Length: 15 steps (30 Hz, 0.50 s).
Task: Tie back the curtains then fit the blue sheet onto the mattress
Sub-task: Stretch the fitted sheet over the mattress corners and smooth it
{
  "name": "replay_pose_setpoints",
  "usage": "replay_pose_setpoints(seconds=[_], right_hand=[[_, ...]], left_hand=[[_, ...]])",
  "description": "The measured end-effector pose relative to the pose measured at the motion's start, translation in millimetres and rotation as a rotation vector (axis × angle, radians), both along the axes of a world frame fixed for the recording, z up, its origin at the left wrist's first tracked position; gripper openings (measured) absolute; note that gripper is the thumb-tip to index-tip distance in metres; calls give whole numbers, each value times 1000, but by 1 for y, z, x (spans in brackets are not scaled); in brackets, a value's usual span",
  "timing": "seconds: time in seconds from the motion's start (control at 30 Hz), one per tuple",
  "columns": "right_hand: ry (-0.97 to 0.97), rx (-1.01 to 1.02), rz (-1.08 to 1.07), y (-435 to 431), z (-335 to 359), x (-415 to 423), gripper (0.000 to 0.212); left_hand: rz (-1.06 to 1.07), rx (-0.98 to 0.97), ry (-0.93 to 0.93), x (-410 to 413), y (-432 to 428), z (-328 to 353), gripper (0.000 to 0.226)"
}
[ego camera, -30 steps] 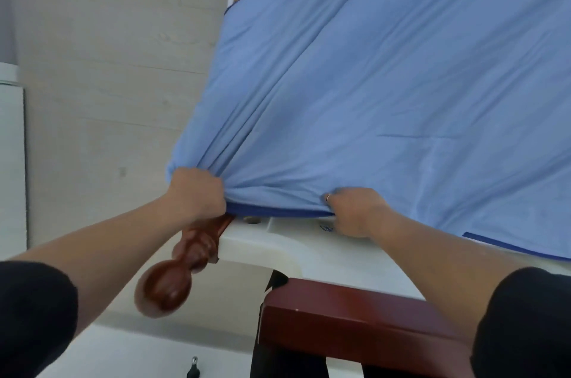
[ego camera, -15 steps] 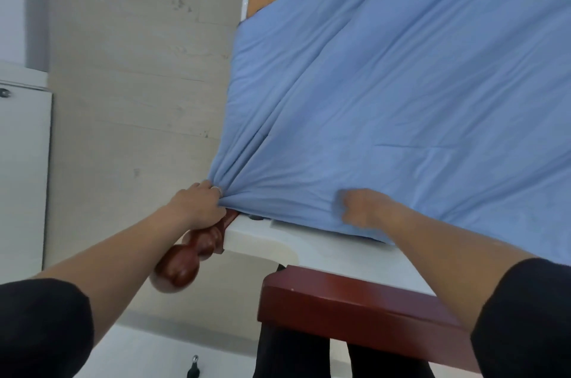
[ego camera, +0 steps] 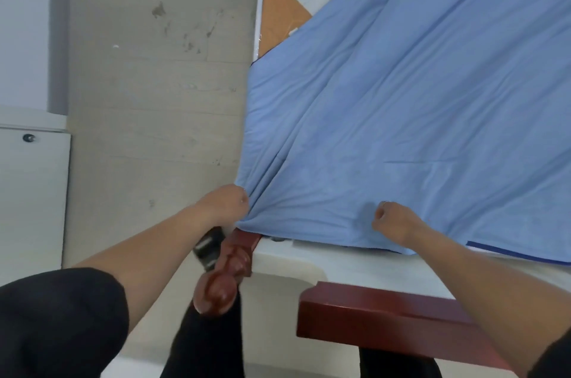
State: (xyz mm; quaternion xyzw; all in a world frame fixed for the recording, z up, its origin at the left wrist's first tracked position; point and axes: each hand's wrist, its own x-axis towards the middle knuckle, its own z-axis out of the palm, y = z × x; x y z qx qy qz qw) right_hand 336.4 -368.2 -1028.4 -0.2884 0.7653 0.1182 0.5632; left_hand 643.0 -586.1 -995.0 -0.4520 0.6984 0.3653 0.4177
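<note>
The blue sheet (ego camera: 417,106) lies spread over the mattress (ego camera: 279,19) and fills the view from 12 o'clock round to 4 o'clock. A patch of the mattress's orange, grey and white patterned top is bare at 12 o'clock, beyond the sheet's far edge. Just off centre toward 7 o'clock, the left hand (ego camera: 230,204) grasps the sheet's near corner, its fingers buried in the cloth. Tight folds fan out from that grip toward 1 o'clock. At 4 o'clock the right hand (ego camera: 392,221), a ring on one finger, rests on top of the sheet near its front edge, curled into a fist. I cannot tell whether any cloth is pinched inside it. The sheet's dark blue hem (ego camera: 519,254) shows further out at 4 o'clock, lying on a white ledge (ego camera: 324,266) of the bed. Directly under the left hand, at 6 to 7 o'clock, a turned red-brown bedpost (ego camera: 221,288) ends in a rounded knob. A footboard rail (ego camera: 386,312) of the same wood runs across at 5 o'clock. Grey wood-grain floor (ego camera: 154,93) fills 10 to 11 o'clock, and a white cabinet (ego camera: 31,198) stands at 9 o'clock. Both forearms come out of black sleeves (ego camera: 61,322).
</note>
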Motion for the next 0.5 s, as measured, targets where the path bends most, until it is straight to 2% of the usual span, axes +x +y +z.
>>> replay_pose_setpoints(seconds=[0.17, 0.23, 0.33, 0.43, 0.5], right_hand=[[39, 46, -82, -17, 11, 53, 11], [127, 31, -142, -43, 16, 81, 11], [225, -45, -382, -89, 30, 132, 9], [170, -133, -566, -153, 51, 202, 12], [86, -206, -508, -199, 63, 250, 11]], left_hand=[[-34, 60, 174, 21, -44, -12, 27], [-159, 52, 241, 55, -81, -9, 27], [-224, -68, 271, 112, -134, 2, 33], [-129, -154, 309, 161, -175, 20, 33], [-91, -167, 316, 187, -192, 33, 31]])
